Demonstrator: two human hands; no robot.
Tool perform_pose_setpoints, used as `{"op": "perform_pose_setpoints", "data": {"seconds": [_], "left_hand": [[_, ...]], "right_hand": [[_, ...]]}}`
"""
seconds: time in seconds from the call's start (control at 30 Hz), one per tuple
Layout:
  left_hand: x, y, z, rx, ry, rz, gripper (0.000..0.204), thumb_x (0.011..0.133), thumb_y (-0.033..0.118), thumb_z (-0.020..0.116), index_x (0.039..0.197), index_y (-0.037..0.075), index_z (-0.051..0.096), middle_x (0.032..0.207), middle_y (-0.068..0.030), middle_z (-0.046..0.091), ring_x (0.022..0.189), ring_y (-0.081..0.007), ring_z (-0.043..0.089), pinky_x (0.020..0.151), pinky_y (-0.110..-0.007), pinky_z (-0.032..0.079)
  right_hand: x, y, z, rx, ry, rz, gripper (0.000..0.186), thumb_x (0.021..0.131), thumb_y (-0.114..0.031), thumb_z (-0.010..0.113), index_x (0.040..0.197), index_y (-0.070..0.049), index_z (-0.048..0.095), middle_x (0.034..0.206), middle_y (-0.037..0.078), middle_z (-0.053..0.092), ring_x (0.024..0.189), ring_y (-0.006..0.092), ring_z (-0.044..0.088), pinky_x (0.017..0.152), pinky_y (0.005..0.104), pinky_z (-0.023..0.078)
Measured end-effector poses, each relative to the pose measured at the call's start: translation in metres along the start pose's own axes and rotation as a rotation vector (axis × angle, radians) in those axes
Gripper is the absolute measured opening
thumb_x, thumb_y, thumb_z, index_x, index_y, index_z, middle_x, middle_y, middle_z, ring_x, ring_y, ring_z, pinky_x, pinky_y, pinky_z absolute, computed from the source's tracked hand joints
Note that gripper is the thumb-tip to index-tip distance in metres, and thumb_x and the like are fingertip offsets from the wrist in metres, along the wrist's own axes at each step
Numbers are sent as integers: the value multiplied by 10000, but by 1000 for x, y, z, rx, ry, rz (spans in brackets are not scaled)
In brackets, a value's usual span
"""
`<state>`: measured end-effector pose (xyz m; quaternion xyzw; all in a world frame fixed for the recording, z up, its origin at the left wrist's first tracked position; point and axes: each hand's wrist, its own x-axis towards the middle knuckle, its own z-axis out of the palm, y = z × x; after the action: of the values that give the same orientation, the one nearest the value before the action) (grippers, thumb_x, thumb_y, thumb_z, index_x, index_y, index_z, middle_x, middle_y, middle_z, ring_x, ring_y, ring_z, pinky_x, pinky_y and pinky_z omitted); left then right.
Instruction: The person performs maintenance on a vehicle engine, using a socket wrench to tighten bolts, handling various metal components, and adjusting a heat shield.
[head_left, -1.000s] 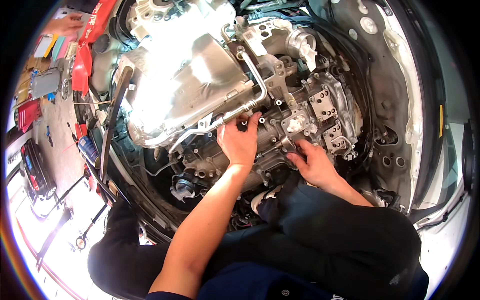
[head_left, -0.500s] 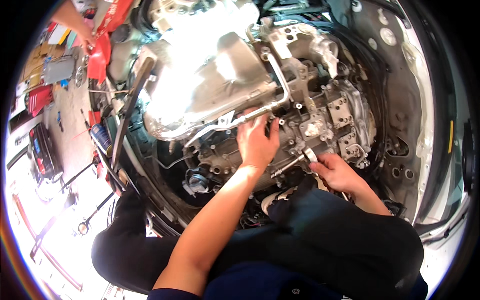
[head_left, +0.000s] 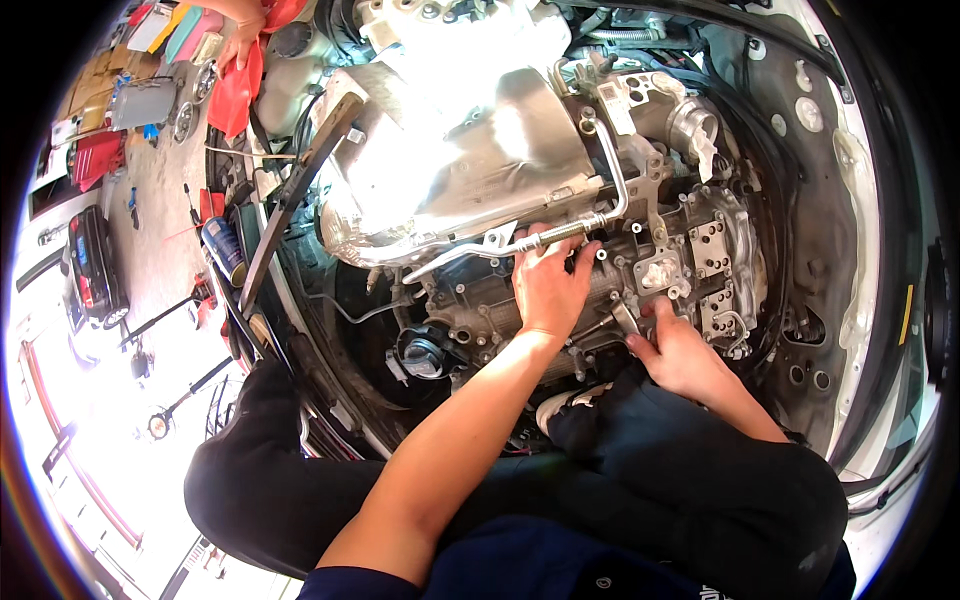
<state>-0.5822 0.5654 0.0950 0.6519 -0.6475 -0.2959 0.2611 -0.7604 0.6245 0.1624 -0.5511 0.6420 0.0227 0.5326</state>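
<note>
A large silver engine (head_left: 480, 305) lies beneath my arms in a car's engine bay. My left hand (head_left: 548, 290) rests on it, fingers stretched up under a thin metal pipe (head_left: 545, 240) and thumb apart; the fingertips are partly hidden. My right hand (head_left: 685, 350) is closed around a ratchet (head_left: 625, 318), whose round metal head shows beside the thumb. From that head a slim shaft points left, low over the engine's near side. Whether its end sits on a fastener cannot be made out.
A broad metal heat shield (head_left: 500, 150), glaring with light, covers the engine's far side. A dark bar (head_left: 300, 205) slants at the left. Beyond are a spray can (head_left: 222, 250), a black case-like object (head_left: 92, 265) and another person's hand (head_left: 240, 42) near red cloth (head_left: 238, 95).
The view has shifted, so the engine appears farther right. My right hand has brought the ratchet closer in over the engine, with its shaft less exposed. My left hand stays by the pipe.
</note>
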Motion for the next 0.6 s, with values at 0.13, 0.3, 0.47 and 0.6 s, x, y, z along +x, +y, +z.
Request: {"op": "perform_pose_setpoints", "data": {"seconds": [0.13, 0.3, 0.47, 0.6], "left_hand": [[-1, 4, 4, 88, 35, -22, 274, 828, 306, 698, 946, 59, 701, 958, -143, 640, 950, -373, 576, 864, -461, 445], [0, -3, 3, -51, 13, 37, 312, 844, 352, 676, 919, 50, 700, 963, -131, 641, 900, -374, 588, 809, -461, 462], [1, -1, 4, 95, -58, -115, 345, 820, 369, 705, 929, 42, 706, 961, -125, 638, 892, -377, 584, 788, -462, 466], [-1, -4, -1, -48, -41, 69, 168, 847, 224, 654, 969, 121, 705, 1033, -119, 625, 930, -370, 591, 843, -454, 462]], "right_hand": [[-4, 9, 1, 65, 6, -77, 292, 889, -142, 606, 1101, 20, 487, 783, 266, 626, 779, 474, 595, 695, 495, 457], [1, 2, -3, 149, -73, -86, 270, 879, -116, 619, 1087, 23, 516, 731, 237, 633, 745, 436, 614, 665, 447, 470], [8, -19, -9, 199, -153, -140, 304, 884, -98, 614, 1143, 22, 510, 804, 236, 666, 779, 391, 652, 693, 405, 485], [3, -15, -19, 264, -206, -104, 313, 895, -87, 600, 1170, 8, 486, 840, 207, 685, 784, 318, 658, 721, 377, 482]]}}
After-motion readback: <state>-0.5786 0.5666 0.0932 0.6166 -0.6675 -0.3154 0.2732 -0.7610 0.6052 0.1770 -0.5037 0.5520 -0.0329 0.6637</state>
